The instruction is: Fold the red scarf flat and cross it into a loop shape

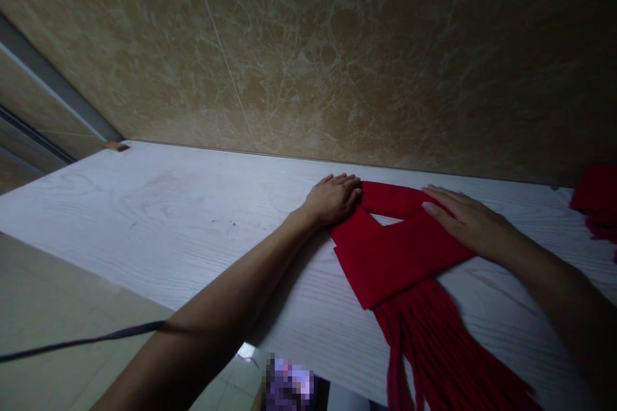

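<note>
A red scarf (400, 250) with a long fringe (448, 340) lies folded on a white wood-grain table (202, 218). Its band makes a loop near the wall, and the fringe points toward me, reaching the table's front edge. My left hand (336, 198) rests palm down on the loop's left corner, fingers stretched out. On the right corner my right hand (457, 215) presses flat, fingers extended and the thumb a little apart. Both palms hide the cloth beneath them.
More red fabric (598, 199) sits at the table's right end. A tan marbled wall (308, 64) runs along the back edge. At the far left corner there is a small brown block (116, 146). A dark strap (81, 340) extends left from beside my left forearm.
</note>
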